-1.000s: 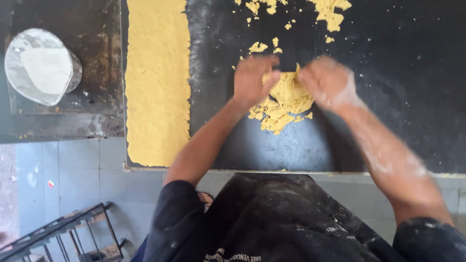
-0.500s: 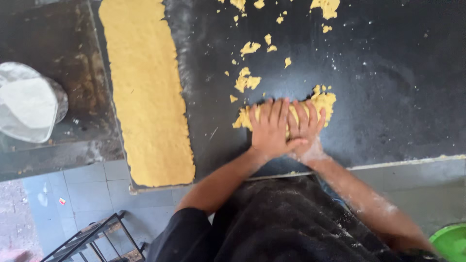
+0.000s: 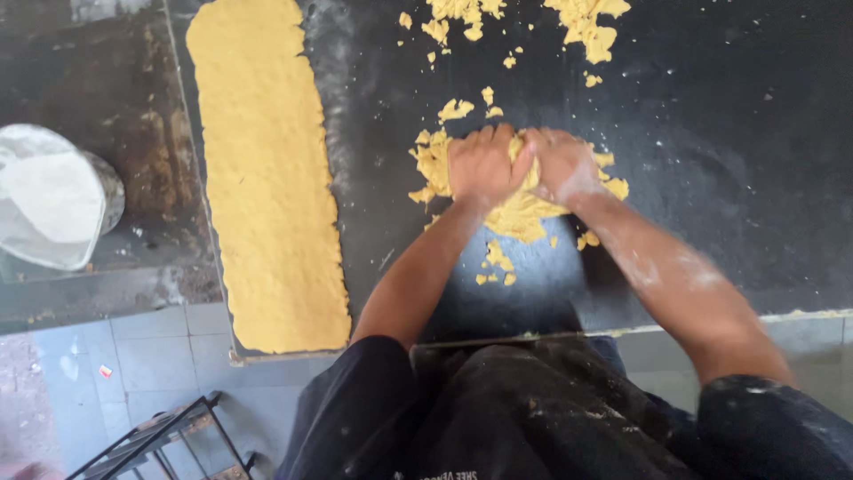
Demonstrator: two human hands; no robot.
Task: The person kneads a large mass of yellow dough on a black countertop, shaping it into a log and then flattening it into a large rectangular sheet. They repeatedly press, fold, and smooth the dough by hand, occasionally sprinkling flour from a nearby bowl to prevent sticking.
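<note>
I'm seeing left hand [image 3: 482, 166] & right hand [image 3: 562, 164] pressing side by side, fingers together, on yellow dough pile [image 3: 524, 213] mid-frame; flattened dough strip [image 3: 267, 169] lying at left, crumbs [image 3: 462, 18] scattering up top, white bowl [image 3: 53, 196] sitting far left.

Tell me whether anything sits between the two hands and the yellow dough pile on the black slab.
Nothing visible does. The left hand and right hand both press directly on the dough pile; only loose crumbs lie around it on the black slab.
</note>
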